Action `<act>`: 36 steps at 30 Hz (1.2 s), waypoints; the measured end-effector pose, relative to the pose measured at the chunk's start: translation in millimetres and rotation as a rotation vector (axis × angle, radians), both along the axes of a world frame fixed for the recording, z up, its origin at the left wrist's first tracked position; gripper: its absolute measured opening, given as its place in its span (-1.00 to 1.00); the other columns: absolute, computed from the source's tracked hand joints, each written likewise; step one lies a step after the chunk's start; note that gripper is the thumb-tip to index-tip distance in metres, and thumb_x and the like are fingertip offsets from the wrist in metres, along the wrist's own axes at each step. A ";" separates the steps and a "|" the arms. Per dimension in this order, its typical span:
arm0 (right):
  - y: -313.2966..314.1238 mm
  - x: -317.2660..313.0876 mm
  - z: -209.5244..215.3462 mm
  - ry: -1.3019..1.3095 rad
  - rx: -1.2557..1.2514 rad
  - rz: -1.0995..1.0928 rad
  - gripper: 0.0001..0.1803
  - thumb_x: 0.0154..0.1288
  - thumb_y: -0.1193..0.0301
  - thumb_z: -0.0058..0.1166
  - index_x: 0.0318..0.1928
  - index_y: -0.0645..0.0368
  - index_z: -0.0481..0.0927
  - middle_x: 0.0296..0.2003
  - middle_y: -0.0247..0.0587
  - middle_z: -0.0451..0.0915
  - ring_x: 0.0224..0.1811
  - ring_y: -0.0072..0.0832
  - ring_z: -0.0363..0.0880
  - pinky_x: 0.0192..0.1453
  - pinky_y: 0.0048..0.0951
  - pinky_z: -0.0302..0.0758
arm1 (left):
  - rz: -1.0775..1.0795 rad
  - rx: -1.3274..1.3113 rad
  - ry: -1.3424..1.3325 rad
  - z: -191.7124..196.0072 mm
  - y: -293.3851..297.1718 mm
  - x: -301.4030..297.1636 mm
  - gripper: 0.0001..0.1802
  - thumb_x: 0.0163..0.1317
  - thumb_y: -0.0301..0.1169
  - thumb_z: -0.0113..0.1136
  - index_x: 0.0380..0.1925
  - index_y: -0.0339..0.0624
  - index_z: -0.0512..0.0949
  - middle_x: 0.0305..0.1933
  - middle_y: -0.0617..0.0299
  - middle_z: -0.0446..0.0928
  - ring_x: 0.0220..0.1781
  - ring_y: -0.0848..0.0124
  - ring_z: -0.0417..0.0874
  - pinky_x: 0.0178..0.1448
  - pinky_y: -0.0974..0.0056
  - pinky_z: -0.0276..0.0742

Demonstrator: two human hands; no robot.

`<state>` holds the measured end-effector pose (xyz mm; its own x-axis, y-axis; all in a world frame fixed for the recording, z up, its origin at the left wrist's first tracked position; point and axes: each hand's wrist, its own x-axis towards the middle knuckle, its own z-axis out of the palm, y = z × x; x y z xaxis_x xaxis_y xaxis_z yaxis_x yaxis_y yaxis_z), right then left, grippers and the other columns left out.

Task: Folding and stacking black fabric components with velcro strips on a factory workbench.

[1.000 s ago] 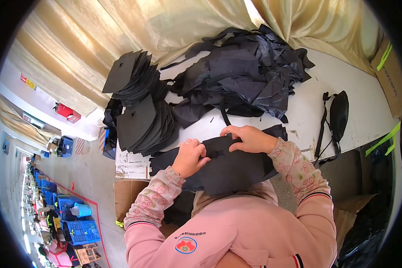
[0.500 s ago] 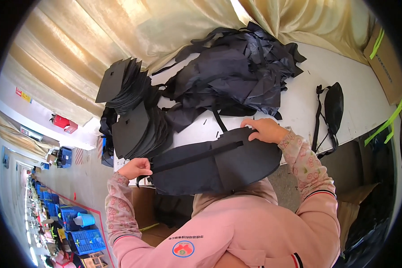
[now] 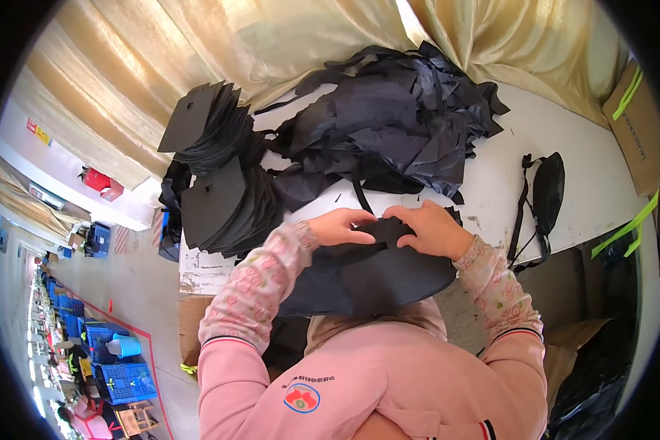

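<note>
A long black fabric piece [image 3: 315, 286] with a dark, smoother rounded panel [image 3: 407, 279] at its right end lies across the table's front edge and my lap. My left hand [image 3: 339, 226] is closed on the upper edge of this piece, fingers and thumb pinching it. Close beside it, my right hand [image 3: 438, 233] grips the same edge with its thumb on top. The two hands' fingertips almost meet over the dark material, and my left forearm hides part of the fabric's left side.
Two fanned stacks of black sheets [image 3: 231, 209] stand at the table's left. Behind lies a heap of black fabric pieces [image 3: 389, 121]. A small black pouch with a strap [image 3: 548, 185] rests on the right of the white table [image 3: 491, 183]. A cardboard box [image 3: 636, 128] stands far right.
My left hand has let go of the fabric's left end and moved right to the upper edge beside my right hand. My right hand has shifted slightly, its fingers now pointing toward the left hand.
</note>
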<state>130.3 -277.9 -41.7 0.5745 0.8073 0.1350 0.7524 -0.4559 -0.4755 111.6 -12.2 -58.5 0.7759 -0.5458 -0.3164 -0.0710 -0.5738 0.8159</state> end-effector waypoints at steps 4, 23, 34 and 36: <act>-1.1 -5.4 -1.1 -0.067 0.002 -0.007 -0.38 0.01 0.31 0.41 0.13 -0.12 0.48 -0.38 -0.22 0.67 -0.37 -0.19 0.56 -0.12 -0.28 0.37 | -0.095 -0.151 0.155 -15.5 -23.2 9.7 -0.43 0.21 -0.40 0.34 0.24 -0.22 0.46 0.07 0.22 0.61 0.06 0.47 0.55 0.24 0.35 0.42; 2.0 -26.7 -6.8 -0.402 -0.031 -0.083 -0.36 0.08 0.36 0.32 0.22 0.03 0.44 -0.41 -0.35 0.58 -0.38 -0.37 0.56 -0.12 -0.28 0.25 | 0.218 -0.167 0.239 -21.6 -32.1 9.0 -0.57 0.11 -0.54 0.34 0.01 -0.22 0.50 -0.10 0.33 0.53 -0.02 0.47 0.46 0.15 0.36 0.35; 0.8 -28.4 -8.7 -0.407 -0.035 -0.106 -0.36 0.05 0.37 0.33 0.20 0.01 0.44 -0.43 -0.34 0.58 -0.39 -0.34 0.55 -0.10 -0.28 0.26 | 0.130 -0.348 0.400 -22.8 -31.8 9.7 -0.47 0.10 -0.55 0.35 0.11 -0.19 0.43 0.02 0.30 0.50 0.04 0.49 0.44 0.22 0.39 0.29; 1.3 -28.2 -8.3 -0.398 -0.024 -0.107 -0.37 0.04 0.37 0.33 0.18 0.02 0.45 -0.43 -0.34 0.58 -0.38 -0.34 0.56 -0.10 -0.27 0.26 | 0.129 -0.324 0.359 -26.6 -30.4 11.6 -0.47 0.12 -0.54 0.34 0.11 -0.19 0.42 0.05 0.30 0.49 0.03 0.50 0.43 0.20 0.39 0.30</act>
<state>102.1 -276.6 -50.0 0.5620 0.7513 0.3459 0.8232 -0.5489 -0.1452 123.2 -42.5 -85.1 0.7169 -0.5669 -0.4059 0.3019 -0.2723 0.9136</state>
